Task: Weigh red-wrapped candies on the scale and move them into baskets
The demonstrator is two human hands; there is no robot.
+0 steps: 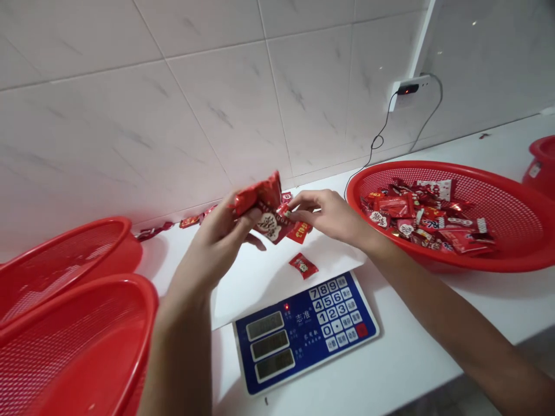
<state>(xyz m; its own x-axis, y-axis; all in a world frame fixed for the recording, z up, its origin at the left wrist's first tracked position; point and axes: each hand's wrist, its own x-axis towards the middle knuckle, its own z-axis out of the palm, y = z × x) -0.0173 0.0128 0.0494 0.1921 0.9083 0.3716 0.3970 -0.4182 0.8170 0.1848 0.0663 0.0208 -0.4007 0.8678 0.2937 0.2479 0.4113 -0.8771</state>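
Note:
My left hand (219,240) is closed around several red candy packets (263,195), one with a cream-coloured label, held above the white pan (247,292) of a digital scale (303,328). Beside it, my right hand (325,215) pinches a small red wrapped candy (284,210) at the edge of that bunch. A single red candy (303,265) lies on the pan below the hands. Another red packet (300,232) with yellow lettering shows just under the right fingers; whether it is held or lying there, I cannot tell.
On the right, a red basket (520,242) contains many wrapped candies (425,214). Two red baskets stand at left, the nearer basket (143,289) by my left forearm. Loose candies (188,221) lie along the tiled wall. A black cable (373,144) hangs from a power strip (392,101).

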